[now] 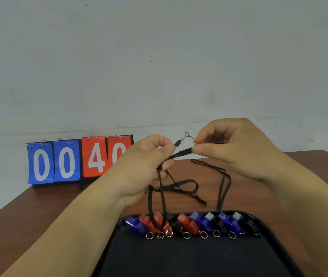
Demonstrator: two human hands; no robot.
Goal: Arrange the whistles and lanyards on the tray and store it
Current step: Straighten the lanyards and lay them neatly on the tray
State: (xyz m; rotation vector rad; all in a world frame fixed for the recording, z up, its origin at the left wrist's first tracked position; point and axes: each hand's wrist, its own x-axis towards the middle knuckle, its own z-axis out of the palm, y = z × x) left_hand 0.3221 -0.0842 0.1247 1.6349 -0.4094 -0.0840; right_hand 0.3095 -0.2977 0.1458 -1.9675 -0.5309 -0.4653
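Note:
A black tray lies at the near edge of the brown table. Along its far rim stands a row of several whistles in blue, red and black, each with a small metal ring. My left hand and my right hand are raised above the table and both pinch one black lanyard, stretched between them. Its loop hangs down from my left hand over the red whistles. Two other black lanyards lie loose on the table behind the tray.
A flip scoreboard with blue cards 0 0 and red cards 4 0 stands at the table's far left edge against the pale wall. The brown tabletop shows to the left and right of the tray.

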